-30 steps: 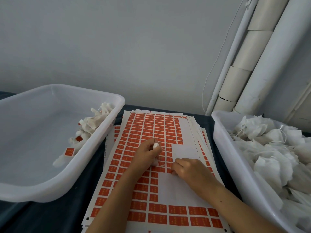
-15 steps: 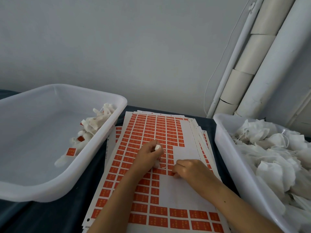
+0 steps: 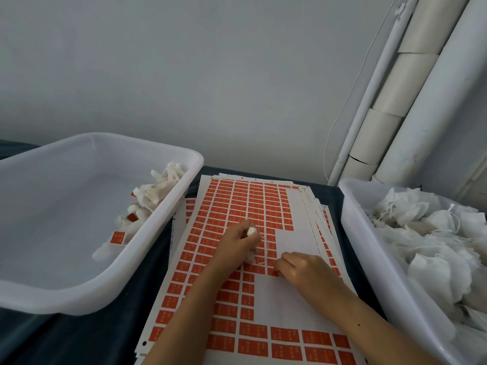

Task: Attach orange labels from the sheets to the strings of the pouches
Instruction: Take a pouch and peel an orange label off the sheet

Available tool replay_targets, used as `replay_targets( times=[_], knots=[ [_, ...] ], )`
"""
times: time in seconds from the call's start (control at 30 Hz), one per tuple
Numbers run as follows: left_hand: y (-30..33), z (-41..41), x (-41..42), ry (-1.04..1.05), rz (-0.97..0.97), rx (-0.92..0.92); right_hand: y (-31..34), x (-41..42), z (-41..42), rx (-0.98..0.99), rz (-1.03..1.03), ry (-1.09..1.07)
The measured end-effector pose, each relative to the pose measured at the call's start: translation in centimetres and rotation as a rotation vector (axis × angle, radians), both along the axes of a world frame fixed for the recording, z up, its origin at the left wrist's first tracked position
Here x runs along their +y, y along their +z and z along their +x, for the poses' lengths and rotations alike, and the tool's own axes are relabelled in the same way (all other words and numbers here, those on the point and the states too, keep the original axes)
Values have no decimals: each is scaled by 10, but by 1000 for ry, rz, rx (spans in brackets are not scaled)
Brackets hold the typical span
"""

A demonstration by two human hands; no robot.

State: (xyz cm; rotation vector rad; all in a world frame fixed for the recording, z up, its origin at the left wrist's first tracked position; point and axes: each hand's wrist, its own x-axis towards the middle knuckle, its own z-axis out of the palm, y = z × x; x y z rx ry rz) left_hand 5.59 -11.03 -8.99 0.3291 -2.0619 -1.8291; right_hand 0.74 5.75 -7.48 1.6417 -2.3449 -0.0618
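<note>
A stack of label sheets point(image 3: 295, 225) with rows of orange labels point(image 3: 237, 201) lies on the table between two tubs. My left hand point(image 3: 237, 245) grips a small white pouch point(image 3: 251, 231), bunched in its fist above the sheet. My right hand point(image 3: 303, 267) rests on the sheet just to the right, its curled fingertips picking at an orange label at the edge of the peeled white area. The pouch's string is too fine to make out.
A white tub point(image 3: 168, 214) on the left holds a few labelled pouches point(image 3: 155, 192) along its right wall. A white tub point(image 3: 353, 233) on the right is heaped with unlabelled pouches point(image 3: 432, 238). Pipes point(image 3: 395, 122) run up the wall behind.
Both hands stay at nearly the same spot on the sheet. The right fingertips have shifted slightly at the label's edge.
</note>
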Motion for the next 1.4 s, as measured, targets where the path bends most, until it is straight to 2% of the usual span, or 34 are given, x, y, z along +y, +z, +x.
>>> replay_targets(
  times=[0.13,0.3,0.7,1.0,1.4],
  knots=[
    [2,-1,0,-8,7,1,4,6,-2,-40,48,64],
    [1,0,1,-18,20,10,4,0,-1,35,-61,133],
    [-1,-1,0,3,-9,7,-7,-3,2,52,-109,2],
    [-2,-2,0,8,-17,-1,3,3,-2,-212,-27,-42],
    [-1,-2,1,-9,-19,13,2,0,3,1,-62,-6]
  ],
)
